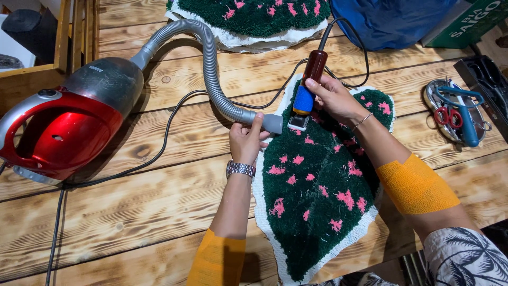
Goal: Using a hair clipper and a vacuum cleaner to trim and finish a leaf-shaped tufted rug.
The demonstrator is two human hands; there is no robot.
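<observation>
A dark green tufted rug [317, 212] with pink specks and a white cloth border lies on the wooden table [132, 212]. My left hand [247, 139] grips the end of a grey vacuum hose [211, 69], its nozzle at the rug's upper left edge. My right hand [333, 98] holds an electric trimmer [308, 87] with a brown body and blue grip, its head pressed on the rug beside the nozzle. The hose runs back to a red canister vacuum cleaner [63, 127] at the left.
A second green and pink rug [254, 16] lies at the table's far edge, next to a blue bag [391, 18]. A metal tray [459, 114] with scissors sits at the right. Black cords [159, 153] cross the table. A wooden frame [63, 37] stands at the far left.
</observation>
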